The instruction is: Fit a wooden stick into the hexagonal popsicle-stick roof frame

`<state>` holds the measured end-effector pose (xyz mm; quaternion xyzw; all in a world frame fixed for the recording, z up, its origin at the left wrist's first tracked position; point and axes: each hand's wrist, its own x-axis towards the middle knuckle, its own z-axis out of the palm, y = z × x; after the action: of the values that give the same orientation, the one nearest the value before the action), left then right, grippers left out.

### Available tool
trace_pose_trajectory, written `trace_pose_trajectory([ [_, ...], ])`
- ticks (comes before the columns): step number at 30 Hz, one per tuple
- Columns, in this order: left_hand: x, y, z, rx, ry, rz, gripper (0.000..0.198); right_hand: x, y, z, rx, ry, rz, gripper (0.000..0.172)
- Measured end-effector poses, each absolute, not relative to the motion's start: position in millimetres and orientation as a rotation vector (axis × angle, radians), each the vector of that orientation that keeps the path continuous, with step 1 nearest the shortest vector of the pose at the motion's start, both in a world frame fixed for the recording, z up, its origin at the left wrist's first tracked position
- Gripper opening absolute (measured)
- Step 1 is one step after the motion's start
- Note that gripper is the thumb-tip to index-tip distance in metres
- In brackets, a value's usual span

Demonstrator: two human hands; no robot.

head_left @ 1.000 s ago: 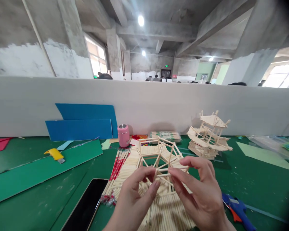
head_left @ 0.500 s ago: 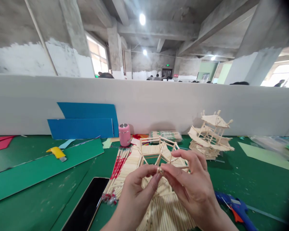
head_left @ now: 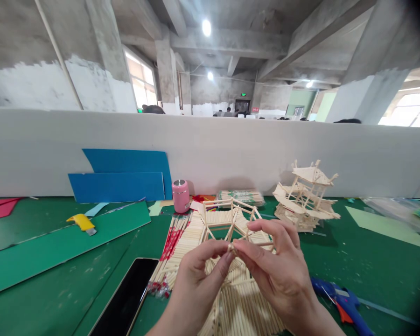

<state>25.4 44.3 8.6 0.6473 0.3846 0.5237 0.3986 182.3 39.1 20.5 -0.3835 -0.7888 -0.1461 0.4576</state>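
Over a structure of pale wooden sticks [head_left: 248,303], both hands meet at their fingertips. My left hand [head_left: 201,275] pinches a small pale wooden stick piece [head_left: 231,248] between thumb and index finger. From the other side, my right hand [head_left: 280,266] grips the same piece with thumb and index finger, its other fingers bent. Only the end of the piece shows; the fingers hide the rest. The structure beneath has stick-covered panels and an open frame [head_left: 232,203] at its far side. Part of it is hidden behind the hands.
A phone [head_left: 126,298] and red-wrapped sticks [head_left: 175,238] lie left. A yellow utility knife [head_left: 82,223] rests on green board [head_left: 66,252]. Behind stand a pink flask [head_left: 181,196] and blue boards [head_left: 117,187]. To the right are a stick pavilion [head_left: 308,196] and a blue glue gun [head_left: 346,298].
Almost nothing differs. Both hands keep their pinch on the small piece, with only a slight shift of the right fingers to the left.
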Motion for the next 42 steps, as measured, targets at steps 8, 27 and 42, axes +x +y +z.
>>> trace_pose_trajectory([
  [8,25,44,10,1.654,1.015,1.306,0.009,182,41,22,-0.944,-1.935,-0.367,0.030],
  [27,52,43,30,3.117,1.083,1.539,0.021,213,32,-5,-1.181,-1.612,0.168,0.017],
  [42,61,52,38,3.284,1.041,1.132,0.025,210,35,2,-1.110,-1.539,0.328,0.010],
])
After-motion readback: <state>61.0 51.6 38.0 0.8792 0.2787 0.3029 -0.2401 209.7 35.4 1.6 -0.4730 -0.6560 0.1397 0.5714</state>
